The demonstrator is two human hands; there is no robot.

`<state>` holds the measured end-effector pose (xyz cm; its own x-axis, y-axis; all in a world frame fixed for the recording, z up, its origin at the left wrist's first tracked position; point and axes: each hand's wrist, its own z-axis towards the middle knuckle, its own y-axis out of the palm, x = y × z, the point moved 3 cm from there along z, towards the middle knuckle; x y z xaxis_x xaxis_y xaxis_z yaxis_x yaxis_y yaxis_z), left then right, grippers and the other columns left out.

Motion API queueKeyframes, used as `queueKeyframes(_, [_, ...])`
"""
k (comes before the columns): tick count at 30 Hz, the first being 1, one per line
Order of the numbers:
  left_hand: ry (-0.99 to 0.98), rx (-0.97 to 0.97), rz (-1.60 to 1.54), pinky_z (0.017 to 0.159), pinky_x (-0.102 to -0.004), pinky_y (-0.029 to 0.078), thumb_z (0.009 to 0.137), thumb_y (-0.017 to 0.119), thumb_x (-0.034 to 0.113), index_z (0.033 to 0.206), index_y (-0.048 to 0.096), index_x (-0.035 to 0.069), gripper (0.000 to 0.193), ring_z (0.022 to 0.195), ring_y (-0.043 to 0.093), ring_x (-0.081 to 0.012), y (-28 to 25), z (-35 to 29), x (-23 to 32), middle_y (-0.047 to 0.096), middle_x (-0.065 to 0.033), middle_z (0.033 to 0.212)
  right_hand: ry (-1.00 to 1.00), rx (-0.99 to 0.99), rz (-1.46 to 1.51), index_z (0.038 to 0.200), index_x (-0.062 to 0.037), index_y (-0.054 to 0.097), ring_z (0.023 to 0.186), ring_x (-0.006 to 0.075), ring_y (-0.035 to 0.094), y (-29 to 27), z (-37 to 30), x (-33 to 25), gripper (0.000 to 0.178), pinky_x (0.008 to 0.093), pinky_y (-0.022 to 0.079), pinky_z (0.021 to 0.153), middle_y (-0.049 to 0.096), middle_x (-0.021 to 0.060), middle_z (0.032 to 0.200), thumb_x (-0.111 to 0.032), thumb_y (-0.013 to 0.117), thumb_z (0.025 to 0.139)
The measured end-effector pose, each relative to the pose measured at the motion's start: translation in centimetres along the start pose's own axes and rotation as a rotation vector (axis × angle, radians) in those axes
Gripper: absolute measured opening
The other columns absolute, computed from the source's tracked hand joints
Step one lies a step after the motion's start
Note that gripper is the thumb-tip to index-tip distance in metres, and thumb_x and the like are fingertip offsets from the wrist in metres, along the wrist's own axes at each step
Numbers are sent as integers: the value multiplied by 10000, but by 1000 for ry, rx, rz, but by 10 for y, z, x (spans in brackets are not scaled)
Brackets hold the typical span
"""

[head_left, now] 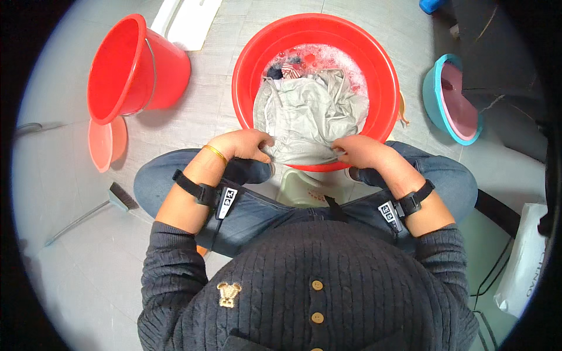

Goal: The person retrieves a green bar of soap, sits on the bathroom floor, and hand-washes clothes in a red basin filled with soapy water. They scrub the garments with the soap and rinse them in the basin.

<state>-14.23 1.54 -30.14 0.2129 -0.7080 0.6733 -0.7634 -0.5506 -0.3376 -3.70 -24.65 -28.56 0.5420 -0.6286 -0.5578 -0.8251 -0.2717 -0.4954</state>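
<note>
A wet, pale grey garment (304, 114) lies bunched in a large red basin (316, 26) of soapy water, its near edge drawn up to the basin's front rim. My left hand (247, 144) has the left end of that edge between thumb and fingers. At the right end, the fingers of my right hand (362, 151) are closed on the cloth. Beyond the garment, a red-and-white striped cloth (290, 71) and a dark cloth (274, 72) show among the suds (336, 55).
Left of the basin stand a red bucket (170, 76) with a wire handle and a small pinkish basin (117, 143). A broom (122, 198) lies farther left. A turquoise basin (433, 93) with a pink one inside leans at right. A pale green stool (298, 188) sits between my legs.
</note>
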Motion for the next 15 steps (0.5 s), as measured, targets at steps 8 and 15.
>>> queueKeyframes(8, [34,413,59,778,-390,492,757,690,252,1108,528,18,452,894,630,-330,-3,23,-8,643,-196,924,131,697,-36,1149,16,543,1101,372,518,-5,28,34,424,417,401,949,579,228,1113,-219,583,799])
queueKeyframes(15, [-224,495,-1,857,-407,476,785,657,417,1289,417,-32,717,1045,577,-373,6,47,-22,558,-273,1161,89,491,-59,968,-28,622,955,365,581,16,50,8,259,432,438,845,644,181,911,-146,589,740])
